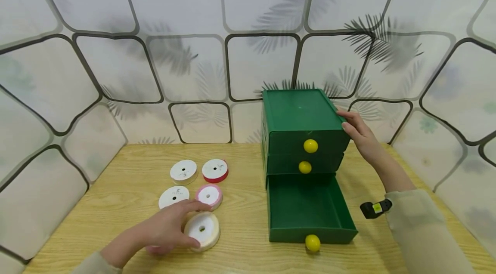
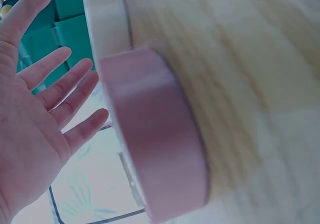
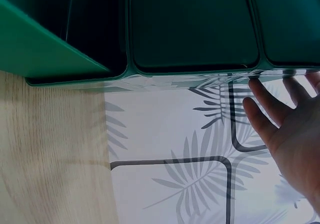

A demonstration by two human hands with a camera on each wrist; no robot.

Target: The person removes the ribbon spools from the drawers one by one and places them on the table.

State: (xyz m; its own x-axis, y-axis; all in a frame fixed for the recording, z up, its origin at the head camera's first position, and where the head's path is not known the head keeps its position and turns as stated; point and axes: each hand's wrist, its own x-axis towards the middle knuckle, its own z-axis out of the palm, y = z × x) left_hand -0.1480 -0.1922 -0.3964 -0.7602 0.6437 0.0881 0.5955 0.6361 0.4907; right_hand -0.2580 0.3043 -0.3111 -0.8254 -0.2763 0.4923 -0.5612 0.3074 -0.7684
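My left hand (image 1: 166, 226) hovers around a cream ribbon roll (image 1: 209, 243), thumb at its near side and fingers stretched over its far side. In the left wrist view the fingers (image 2: 75, 92) are spread apart. Close to that camera stands a pink ribbon roll (image 2: 155, 139), mostly hidden beneath the hand in the head view. My right hand (image 1: 360, 136) rests against the upper right edge of a green drawer cabinet (image 1: 302, 110), fingers extended. The cabinet's bottom drawer (image 1: 306, 209) is pulled out, with nothing inside it; the upper two are closed.
Beyond the left hand lie a white roll (image 1: 183, 170), a red ribbon roll (image 1: 215, 170), another white roll (image 1: 173, 196) and a pink-edged roll (image 1: 209, 196). Yellow knobs (image 1: 312, 243) stick out from the drawers. Patterned fabric walls (image 1: 263, 67) enclose the wooden table (image 1: 240, 179).
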